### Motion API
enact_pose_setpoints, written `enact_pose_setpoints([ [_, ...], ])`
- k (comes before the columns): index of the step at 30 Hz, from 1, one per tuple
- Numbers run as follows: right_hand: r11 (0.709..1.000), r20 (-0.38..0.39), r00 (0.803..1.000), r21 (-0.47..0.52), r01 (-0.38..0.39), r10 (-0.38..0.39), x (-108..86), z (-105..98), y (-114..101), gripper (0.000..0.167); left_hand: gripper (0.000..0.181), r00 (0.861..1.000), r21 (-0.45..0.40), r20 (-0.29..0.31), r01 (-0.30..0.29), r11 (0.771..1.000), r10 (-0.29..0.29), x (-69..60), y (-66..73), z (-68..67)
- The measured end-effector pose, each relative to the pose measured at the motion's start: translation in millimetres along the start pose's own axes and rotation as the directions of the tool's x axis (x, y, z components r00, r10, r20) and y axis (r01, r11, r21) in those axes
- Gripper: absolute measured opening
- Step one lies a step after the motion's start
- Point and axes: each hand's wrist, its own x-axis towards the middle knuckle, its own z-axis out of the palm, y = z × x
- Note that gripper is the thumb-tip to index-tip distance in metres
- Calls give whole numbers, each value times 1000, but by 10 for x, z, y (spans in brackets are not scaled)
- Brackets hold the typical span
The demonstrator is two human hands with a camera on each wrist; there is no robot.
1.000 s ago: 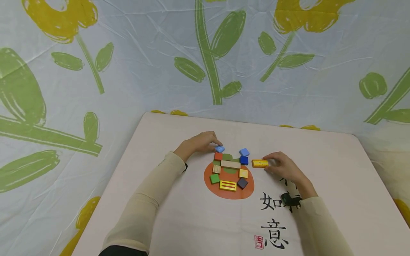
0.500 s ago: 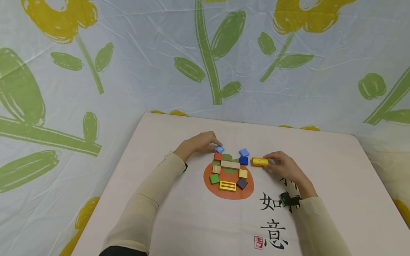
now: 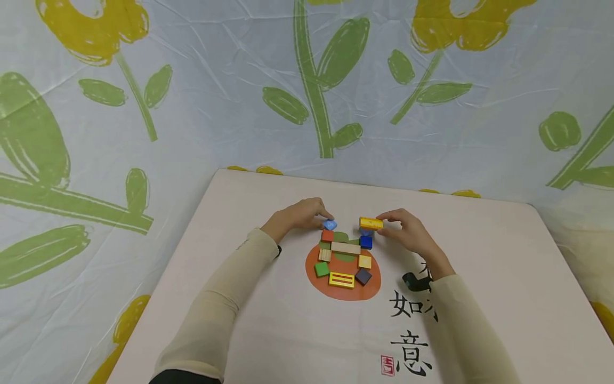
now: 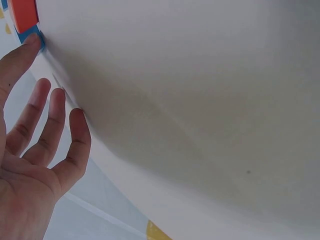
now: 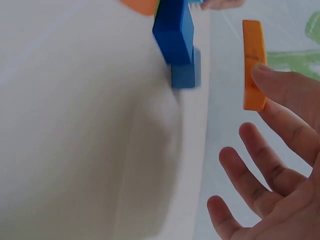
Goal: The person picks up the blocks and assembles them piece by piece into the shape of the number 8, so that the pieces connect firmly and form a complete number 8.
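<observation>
My left hand pinches a small light blue block on the table, above a red block. In the left wrist view the other fingers of that hand stay spread away from the block. Between thumb and forefinger my right hand holds a yellow-orange rectangular block. In the head view it partly covers a second light blue block, which lies beside a dark blue block. The right wrist view has the held block raised off the table.
A beige long block, a striped yellow block, a green block and several others form a ring on the printed orange shape. Printed black characters are at the table's right. A flowered cloth hangs behind.
My right hand has lifted the yellow-orange block and carried it left and farther back, from beside the dark blue block to over the second light blue one. The left hand has stayed put.
</observation>
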Motion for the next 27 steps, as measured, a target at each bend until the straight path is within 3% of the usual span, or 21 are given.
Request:
enact_pose_setpoints([
  [12, 999, 67, 997, 35, -38, 36, 401, 324, -132, 29, 36, 1000, 3, 0, -7, 1000, 7, -2, 3, -4],
  [17, 999, 80, 996, 11, -47, 46, 456, 393, -95, 28, 36, 1000, 3, 8, -2, 1000, 2, -1, 14, -9],
  [27, 999, 63, 998, -38, 13, -10, 498, 442, -65, 29, 35, 1000, -5, -2, -1, 1000, 1, -15, 5, -9],
])
